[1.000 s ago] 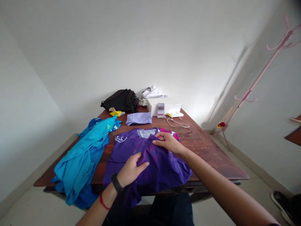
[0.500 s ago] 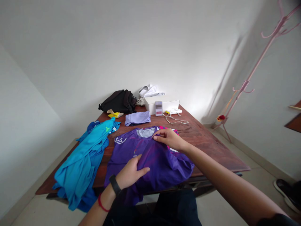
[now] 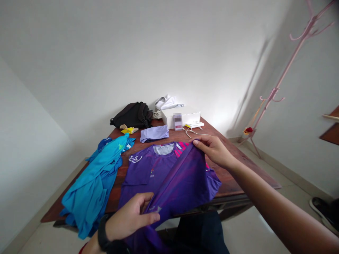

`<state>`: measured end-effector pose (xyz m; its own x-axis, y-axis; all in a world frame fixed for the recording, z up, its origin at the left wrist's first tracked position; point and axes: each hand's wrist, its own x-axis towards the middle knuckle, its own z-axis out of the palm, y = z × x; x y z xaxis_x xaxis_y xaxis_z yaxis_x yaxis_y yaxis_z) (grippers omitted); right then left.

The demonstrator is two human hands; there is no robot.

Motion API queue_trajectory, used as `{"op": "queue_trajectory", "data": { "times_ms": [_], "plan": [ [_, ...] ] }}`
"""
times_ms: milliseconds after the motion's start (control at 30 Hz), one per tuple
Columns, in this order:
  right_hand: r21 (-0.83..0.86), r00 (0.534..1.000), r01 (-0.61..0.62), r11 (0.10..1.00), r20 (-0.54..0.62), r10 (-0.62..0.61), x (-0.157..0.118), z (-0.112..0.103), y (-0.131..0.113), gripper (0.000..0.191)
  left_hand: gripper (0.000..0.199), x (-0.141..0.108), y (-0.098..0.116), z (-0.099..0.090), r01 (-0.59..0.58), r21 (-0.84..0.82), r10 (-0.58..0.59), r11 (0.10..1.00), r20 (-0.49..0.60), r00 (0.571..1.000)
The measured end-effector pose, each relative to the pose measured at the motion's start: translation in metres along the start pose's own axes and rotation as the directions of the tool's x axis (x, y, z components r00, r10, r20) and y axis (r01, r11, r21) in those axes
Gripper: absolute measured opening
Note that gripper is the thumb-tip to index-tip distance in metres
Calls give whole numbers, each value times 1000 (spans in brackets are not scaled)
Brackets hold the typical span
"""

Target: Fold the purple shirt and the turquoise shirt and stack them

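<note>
A purple jersey (image 3: 169, 176) with a grey inner collar and pink-striped shoulder lies face up at the front of the table, its lower part hanging over the edge. My right hand (image 3: 212, 146) pinches a fold of it near the striped shoulder and holds that fold raised. Lower down, my left hand (image 3: 135, 215) grips the fabric by the front edge, thumb on top and fingers partly hidden behind the cloth. Between the hands the fold runs in a taut diagonal. Left of the jersey lies a crumpled bright blue garment (image 3: 92, 187), draped over the table's edge.
On the wooden table (image 3: 238, 173), a folded lavender cloth (image 3: 154, 133) lies behind the jersey. Further back are a black bag (image 3: 131, 114), a yellow packet (image 3: 128, 130), a white box (image 3: 188, 114) and a white cable (image 3: 194, 134). A pink coat stand (image 3: 288, 70) leans at right.
My right hand has moved right and slightly up from the collar, drawing the fold toward the striped shoulder. My left hand has come down and left, nearer to me.
</note>
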<state>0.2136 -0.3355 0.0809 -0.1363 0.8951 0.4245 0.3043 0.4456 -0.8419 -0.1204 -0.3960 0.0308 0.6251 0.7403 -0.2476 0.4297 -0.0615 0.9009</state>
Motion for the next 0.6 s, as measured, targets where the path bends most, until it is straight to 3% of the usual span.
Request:
{"op": "queue_trajectory", "data": {
  "times_ms": [100,200,267,367,467,600],
  "plan": [
    [-12,998,-3,1000,-67,2,-1,-9,0,33,38,-5,-5,0,0,80,2,997,-25,1000],
    [-1,992,-12,1000,-126,12,-4,-15,0,33,25,-8,-22,1,48,310,12,950,-189,982],
    [9,986,-12,1000,-168,14,-7,-18,0,34,25,-9,-38,-1,107,475,66,873,-332,941],
    [17,973,-17,1000,-231,20,-10,-23,2,35,34,-12,-64,-10,209,621,186,755,-509,841],
    [25,966,-32,999,-256,37,-12,-28,6,35,36,-17,-82,-24,233,659,248,715,-551,797],
    [18,967,-58,998,-247,60,-13,-33,10,37,32,-23,-87,-43,238,667,246,706,-546,801]
  ]
}}
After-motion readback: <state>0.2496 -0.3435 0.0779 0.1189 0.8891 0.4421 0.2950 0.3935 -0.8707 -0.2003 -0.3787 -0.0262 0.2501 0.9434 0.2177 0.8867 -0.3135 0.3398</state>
